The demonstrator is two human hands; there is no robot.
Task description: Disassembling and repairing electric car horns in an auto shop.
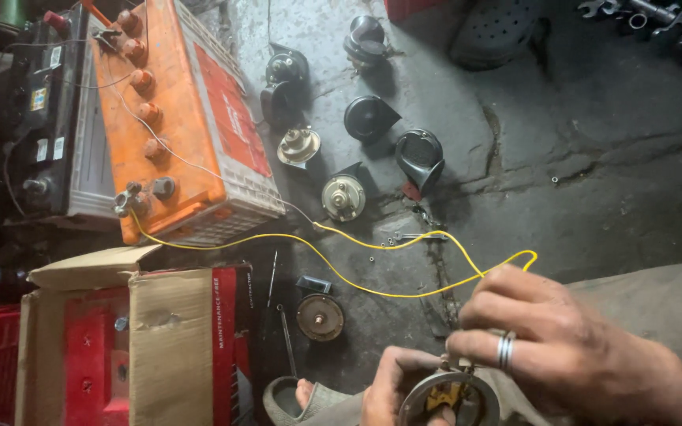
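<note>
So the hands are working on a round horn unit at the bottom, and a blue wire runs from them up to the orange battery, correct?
Not quite: the wire is yellow, not blue. The head view shows it running from the right hand across the floor to a terminal on the orange battery. The left hand steadies the round horn unit at the bottom.

A cracked, stained concrete floor [593,158] carries everything — an orange battery [179,118] beside a black one [49,110], black horns [371,118] and bare round horn units [320,316], an open cardboard box [136,339], a yellow wire [341,272], wrenches [657,16] — and small loose nuts.
</note>
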